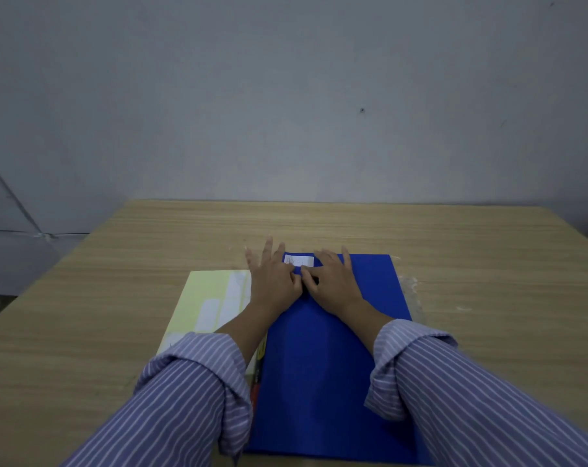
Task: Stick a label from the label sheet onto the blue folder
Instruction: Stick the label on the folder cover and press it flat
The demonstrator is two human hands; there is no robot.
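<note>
Nearest the camera: two striped sleeves reach forward over the blue folder, which lies flat on the wooden surface, its near edge partly hidden by the arms. A pen-like object lies between the folder's left edge and the label sheet; too little shows to name it surely. The sheet lies just left of the folder, pale yellow, with a few white labels left on it.

Further out: left hand and right hand lie flat, fingers spread, gripping nothing. Thumbs meet just below the white label, which sits near the folder's far left corner.

Step judged: pressing the label down, task near done. Next move calls for smoothing outward along the label, then lifting off.

Label marks illegible. Cannot tell whether its edges are fully stuck. Crinkled clear plastic shows beyond the folder's right edge.
</note>
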